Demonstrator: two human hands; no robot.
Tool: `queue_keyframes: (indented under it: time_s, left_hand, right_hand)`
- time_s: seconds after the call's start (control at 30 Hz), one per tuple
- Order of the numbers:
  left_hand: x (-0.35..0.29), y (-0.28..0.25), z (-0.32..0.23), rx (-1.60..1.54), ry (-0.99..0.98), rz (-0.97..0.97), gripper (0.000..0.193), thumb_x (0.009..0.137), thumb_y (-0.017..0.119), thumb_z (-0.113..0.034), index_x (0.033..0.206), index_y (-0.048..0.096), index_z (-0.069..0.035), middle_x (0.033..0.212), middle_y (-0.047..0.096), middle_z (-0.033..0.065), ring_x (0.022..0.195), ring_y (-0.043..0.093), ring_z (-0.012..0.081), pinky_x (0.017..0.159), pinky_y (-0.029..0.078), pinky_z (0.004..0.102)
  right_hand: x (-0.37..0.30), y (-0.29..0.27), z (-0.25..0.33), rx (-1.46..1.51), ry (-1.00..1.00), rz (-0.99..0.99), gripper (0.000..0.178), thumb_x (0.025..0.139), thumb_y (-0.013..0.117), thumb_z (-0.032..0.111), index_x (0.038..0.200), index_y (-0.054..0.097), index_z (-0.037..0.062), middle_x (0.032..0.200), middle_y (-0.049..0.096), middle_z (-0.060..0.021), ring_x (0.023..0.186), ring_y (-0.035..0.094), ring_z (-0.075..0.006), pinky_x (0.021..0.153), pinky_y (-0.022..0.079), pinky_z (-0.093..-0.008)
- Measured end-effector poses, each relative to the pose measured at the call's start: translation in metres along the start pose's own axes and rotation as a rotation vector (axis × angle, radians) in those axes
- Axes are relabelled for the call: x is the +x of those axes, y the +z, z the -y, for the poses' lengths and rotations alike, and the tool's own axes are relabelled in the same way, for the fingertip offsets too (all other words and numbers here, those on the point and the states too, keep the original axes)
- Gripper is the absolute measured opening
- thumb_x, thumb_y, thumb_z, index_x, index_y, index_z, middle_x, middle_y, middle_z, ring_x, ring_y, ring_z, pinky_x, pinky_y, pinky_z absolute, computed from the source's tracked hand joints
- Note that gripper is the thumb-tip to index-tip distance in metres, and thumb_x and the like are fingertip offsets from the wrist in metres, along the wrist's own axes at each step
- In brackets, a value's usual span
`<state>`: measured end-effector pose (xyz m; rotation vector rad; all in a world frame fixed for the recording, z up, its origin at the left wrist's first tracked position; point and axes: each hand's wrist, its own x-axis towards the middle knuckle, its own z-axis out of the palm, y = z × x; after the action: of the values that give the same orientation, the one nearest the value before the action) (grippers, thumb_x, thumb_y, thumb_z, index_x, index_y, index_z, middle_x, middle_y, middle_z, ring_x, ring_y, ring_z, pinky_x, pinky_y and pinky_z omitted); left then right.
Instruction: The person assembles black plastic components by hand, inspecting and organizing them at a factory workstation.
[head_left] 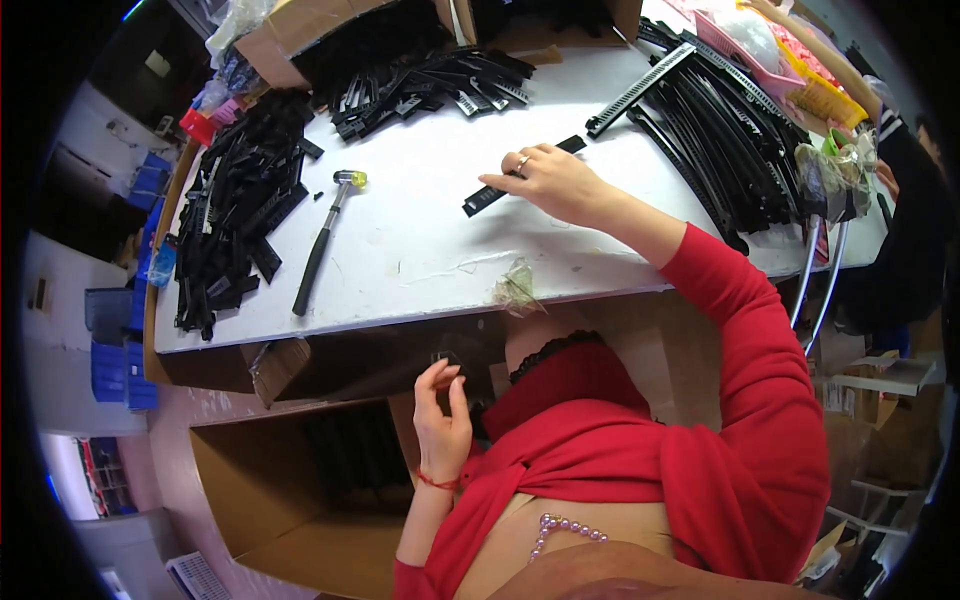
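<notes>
Presently, 1 black toothed plastic strip [522, 174] is recorded on the white table [420, 250], right of the hammer [322, 243]. Its long axis runs diagonally, the far end pointing up and right. The right hand [553, 181] is laid across its middle, fingers curled loosely; a closed grip cannot be confirmed. The left hand [442, 418] is held below the table edge, half open, a small dark part seemingly pinched. The strip is judged light, stiff, somewhat brittle; best taken mid-length by its edges.

Matt black plastic comb strip [524, 174] lies on a smooth white table top [420, 240]; the brown cardboard box [290, 500] looks dull and rough.
</notes>
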<state>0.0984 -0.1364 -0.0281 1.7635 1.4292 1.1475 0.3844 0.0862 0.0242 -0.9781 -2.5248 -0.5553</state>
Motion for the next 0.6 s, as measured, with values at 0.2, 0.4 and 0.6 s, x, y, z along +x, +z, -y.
queue_keyframes:
  time_s: [0.2,0.4,0.6]
  left_hand:
    - [0.053,0.015,-0.037,0.032,0.301,0.066,0.036,0.089,0.059,0.008,0.123,0.050,0.000,0.105,0.062,0.0156,0.090,0.065,0.0245,0.081,0.052,0.0327]
    - [0.071,0.019,-0.042,0.065,0.336,0.027,0.035,0.093,0.055,0.005,0.127,0.048,0.000,0.106,0.063,0.0139,0.093,0.064,0.0207,0.085,0.050,0.0309]
    - [0.078,0.019,-0.027,0.029,0.252,-0.002,0.036,0.091,0.057,0.006,0.126,0.049,0.001,0.106,0.063,0.0162,0.093,0.064,0.0238,0.085,0.051,0.0330]
  right_hand:
    - [-0.008,0.008,-0.027,0.116,0.160,0.052,0.050,0.085,0.067,0.023,0.133,0.057,0.0161,0.123,0.063,-0.0082,0.116,0.057,-0.0271,0.101,0.044,-0.0387]
    - [-0.063,-0.010,-0.152,-0.432,0.491,0.474,0.036,0.084,0.065,0.009,0.120,0.065,0.0150,0.120,0.064,-0.0057,0.119,0.056,-0.0240,0.100,0.041,-0.0470]
    - [-0.087,-0.097,-0.195,-0.316,0.352,0.232,0.018,0.078,0.061,-0.002,0.089,0.068,0.0103,0.105,0.068,-0.0057,0.106,0.063,-0.0274,0.093,0.048,-0.0393]
